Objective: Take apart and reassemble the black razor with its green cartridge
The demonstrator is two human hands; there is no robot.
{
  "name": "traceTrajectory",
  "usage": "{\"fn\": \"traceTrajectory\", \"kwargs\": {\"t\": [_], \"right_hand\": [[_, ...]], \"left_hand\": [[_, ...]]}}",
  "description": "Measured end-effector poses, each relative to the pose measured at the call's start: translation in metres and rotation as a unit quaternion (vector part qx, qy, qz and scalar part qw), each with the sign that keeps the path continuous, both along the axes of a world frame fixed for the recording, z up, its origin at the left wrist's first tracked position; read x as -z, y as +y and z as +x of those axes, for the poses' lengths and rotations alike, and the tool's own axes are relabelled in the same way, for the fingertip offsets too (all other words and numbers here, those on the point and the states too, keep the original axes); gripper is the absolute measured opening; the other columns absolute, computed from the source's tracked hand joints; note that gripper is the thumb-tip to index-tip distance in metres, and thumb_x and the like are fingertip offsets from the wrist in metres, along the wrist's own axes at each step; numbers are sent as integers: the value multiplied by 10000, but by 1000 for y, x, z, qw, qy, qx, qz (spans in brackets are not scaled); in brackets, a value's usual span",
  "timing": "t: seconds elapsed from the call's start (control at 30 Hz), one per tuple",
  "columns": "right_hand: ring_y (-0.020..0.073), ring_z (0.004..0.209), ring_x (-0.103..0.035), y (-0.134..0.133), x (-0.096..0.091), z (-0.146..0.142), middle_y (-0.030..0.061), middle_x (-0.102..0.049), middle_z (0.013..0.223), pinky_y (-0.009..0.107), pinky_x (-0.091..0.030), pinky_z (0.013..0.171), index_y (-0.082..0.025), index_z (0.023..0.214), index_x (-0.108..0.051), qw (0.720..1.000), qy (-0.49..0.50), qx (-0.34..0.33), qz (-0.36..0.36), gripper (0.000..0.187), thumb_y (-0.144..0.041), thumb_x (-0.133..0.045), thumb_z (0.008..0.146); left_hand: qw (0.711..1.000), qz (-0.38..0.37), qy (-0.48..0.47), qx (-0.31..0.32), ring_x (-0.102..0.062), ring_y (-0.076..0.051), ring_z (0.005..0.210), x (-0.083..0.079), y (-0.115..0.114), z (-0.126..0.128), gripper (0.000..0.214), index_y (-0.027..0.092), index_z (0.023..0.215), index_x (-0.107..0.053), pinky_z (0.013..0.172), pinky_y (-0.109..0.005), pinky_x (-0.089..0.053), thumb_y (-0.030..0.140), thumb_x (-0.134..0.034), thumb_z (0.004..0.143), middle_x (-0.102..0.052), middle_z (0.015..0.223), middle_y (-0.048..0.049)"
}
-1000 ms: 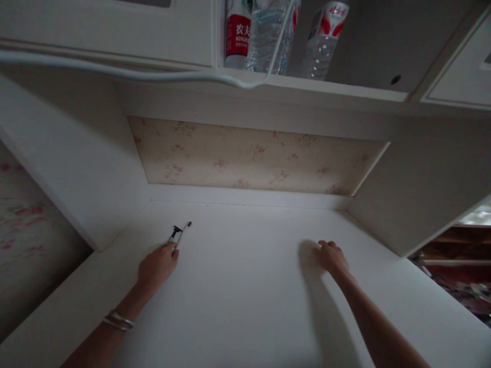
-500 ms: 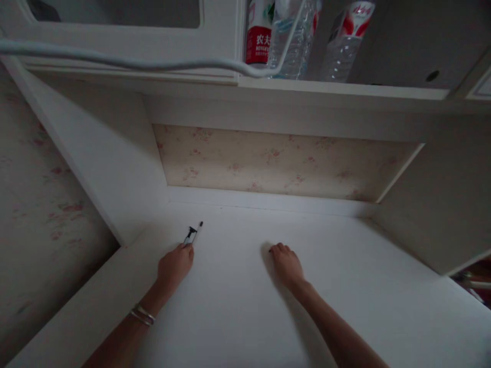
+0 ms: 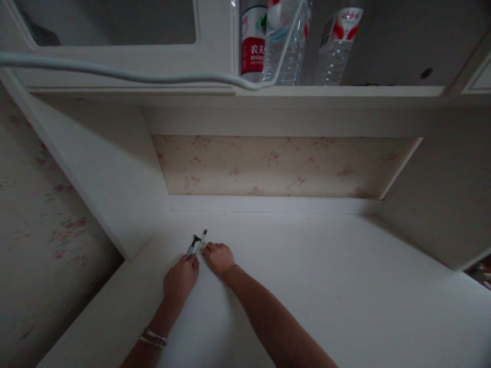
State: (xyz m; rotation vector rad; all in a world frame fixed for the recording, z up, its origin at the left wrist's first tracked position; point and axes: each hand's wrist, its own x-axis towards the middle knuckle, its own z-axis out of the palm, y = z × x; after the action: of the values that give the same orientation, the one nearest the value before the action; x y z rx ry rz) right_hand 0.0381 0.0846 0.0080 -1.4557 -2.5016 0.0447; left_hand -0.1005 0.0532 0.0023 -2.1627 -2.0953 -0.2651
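My left hand is closed round two slim things standing out past its fingers on the white desktop. One is a tool with a black T-shaped head, shaped like a razor, with a greyish handle. Beside it a thin whitish stick ends in a dark tip. My right hand is closed, its fingertips close against the stick's right side. Whatever it pinches is small and dark, mostly hidden; whether it touches the stick, I cannot tell. A pale band circles my left wrist.
White desktop spreads below a shelf holding clear plastic bottles and a red-labelled bottle. A white cable hangs across the shelf front. Side panels rise left and right, with flowered wallpaper behind.
My right hand has moved left across the desktop, from its middle to beside the stick in my left hand. My left hand keeps its hold. The view has tilted slightly upward.
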Motion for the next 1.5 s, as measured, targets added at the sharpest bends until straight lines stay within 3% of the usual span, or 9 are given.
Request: {"fn": "traceTrajectory", "kwargs": {"t": [0.17,0.3,0.47,0.7,0.97,1.1,1.2,1.33,1.5], "right_hand": [[194,942,-586,4,2,9,68,-623,1051,293,-431,827,-192,1032,-645,998,31,34,-31,225,-154,-449,927],[231,1002,-550,1,3,18,107,-615,1074,337,-399,858,-166,1046,-646,989,66,122,-52,268,-170,-408,922],[311,1052,-509,0,2,7,155,-594,1104,453,-353,869,-146,1071,-645,974,91,191,-85,409,-444,-437,883],[326,1060,-500,9,-2,-14,150,-577,1121,510,-308,878,-156,1061,-652,970,109,187,-109,392,-415,-482,821],[327,1026,-538,10,-11,-6,120,-604,1115,503,-344,880,-197,1124,-620,967,155,162,-122,472,-486,-574,754],[199,930,-598,-25,-10,17,35,-650,1040,302,-417,833,-242,1198,-576,958,216,149,-119,377,-374,-516,850],[121,698,-608,-74,0,45,-10,-668,813,187,-431,650,-212,1226,-558,942,275,146,-125,352,-323,-475,902],[100,439,-405,-135,15,87,-67,-463,493,197,-275,434,-192,947,-671,879,422,169,-141,255,-379,-509,884],[101,451,-336,-157,23,128,-54,-374,475,228,-222,454,-183,543,-523,886,404,216,-74,443,-458,-478,888]], "left_hand": [[1000,-4,-18,-8,-650,-186,704,-3,-4,2,338,201,928,-662,596,-274,-409,325,-348,929,-664,969,-76],[1000,2,-27,-14,-647,-188,710,-4,-5,2,340,197,899,-666,598,-271,-404,331,-355,927,-666,953,-81],[1000,4,-25,-2,-642,-190,686,1,-3,1,349,192,916,-664,596,-273,-419,320,-340,930,-665,945,-81],[1000,13,-3,0,-640,-188,665,2,-5,1,354,200,910,-651,556,-265,-403,330,-322,937,-659,948,-74],[999,30,3,10,-636,-176,665,8,-3,1,328,195,931,-631,546,-253,-385,310,-323,941,-659,952,-75],[999,47,10,12,-633,-178,655,10,-4,1,346,190,952,-615,527,-258,-373,314,-292,950,-655,954,-69],[998,63,33,1,-625,-176,652,6,-5,2,380,183,954,-610,511,-258,-361,315,-254,958,-646,957,-74],[995,88,41,-12,-629,-194,727,-3,-12,9,431,161,941,-613,535,-260,-366,331,-218,963,-645,968,-96],[998,7,-60,5,-640,-206,684,-19,-37,55,490,183,762,-635,593,-272,-386,421,-251,952,-692,774,-85]]}}
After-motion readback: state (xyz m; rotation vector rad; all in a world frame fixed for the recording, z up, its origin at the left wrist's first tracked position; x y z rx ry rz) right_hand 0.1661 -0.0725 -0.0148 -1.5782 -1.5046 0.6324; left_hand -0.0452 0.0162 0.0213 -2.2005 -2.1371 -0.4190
